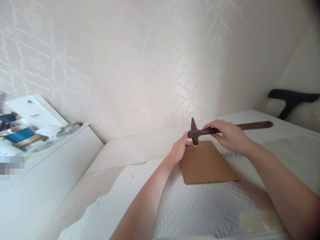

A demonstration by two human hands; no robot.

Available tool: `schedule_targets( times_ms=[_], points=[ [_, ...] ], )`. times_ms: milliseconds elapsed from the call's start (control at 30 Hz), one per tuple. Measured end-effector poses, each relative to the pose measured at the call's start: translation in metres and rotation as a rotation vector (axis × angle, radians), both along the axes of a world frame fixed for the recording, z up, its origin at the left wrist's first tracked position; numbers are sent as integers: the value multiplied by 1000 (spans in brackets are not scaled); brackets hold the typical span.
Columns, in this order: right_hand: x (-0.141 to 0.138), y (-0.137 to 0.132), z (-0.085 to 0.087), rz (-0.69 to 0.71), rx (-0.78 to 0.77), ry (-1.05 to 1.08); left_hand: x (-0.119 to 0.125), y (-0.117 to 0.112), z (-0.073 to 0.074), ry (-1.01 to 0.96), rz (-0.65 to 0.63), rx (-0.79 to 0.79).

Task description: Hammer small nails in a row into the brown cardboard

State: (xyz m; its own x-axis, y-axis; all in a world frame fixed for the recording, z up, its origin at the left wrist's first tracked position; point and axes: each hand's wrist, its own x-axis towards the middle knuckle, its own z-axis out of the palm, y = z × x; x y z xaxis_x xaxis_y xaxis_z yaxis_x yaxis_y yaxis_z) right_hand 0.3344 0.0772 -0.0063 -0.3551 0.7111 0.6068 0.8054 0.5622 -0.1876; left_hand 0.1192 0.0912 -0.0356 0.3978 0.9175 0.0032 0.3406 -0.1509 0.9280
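A dark, worn hammer [195, 132] with a wooden handle lies sideways in both hands, above a flat brown board [208, 165] that looks like cardboard. My left hand [179, 146] is closed at the head end, its thumb against the end of the hammer. Around the middle of the handle, the fingers of my right hand [222, 131] are wrapped, with the butt sticking out to the right. Beneath the hammer head, a short row of small shiny metal pieces [190, 147] shows at the board's upper left edge. Whether they are coils or loose parts I cannot tell.
Bubble wrap [190, 206] covers part of the white table [117, 150]. On the left, a white cabinet [67, 160] carries a white box [37, 108], a blue roll [18, 134] and other clutter. A black armrest-like piece [291, 96] stands at the right, by the patterned wall.
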Motion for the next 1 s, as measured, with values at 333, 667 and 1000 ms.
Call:
schedule_targets(
  times_ms=[333,667,1000],
  points=[
    [0,0,1,3,-10,26,0,0,-1,-20,9,27],
    [2,3,-2,11,13,26,0,0,1,-4,-11,23],
    [0,2,-2,-1,-9,39,0,-1,1,-19,-2,44]
  ],
)
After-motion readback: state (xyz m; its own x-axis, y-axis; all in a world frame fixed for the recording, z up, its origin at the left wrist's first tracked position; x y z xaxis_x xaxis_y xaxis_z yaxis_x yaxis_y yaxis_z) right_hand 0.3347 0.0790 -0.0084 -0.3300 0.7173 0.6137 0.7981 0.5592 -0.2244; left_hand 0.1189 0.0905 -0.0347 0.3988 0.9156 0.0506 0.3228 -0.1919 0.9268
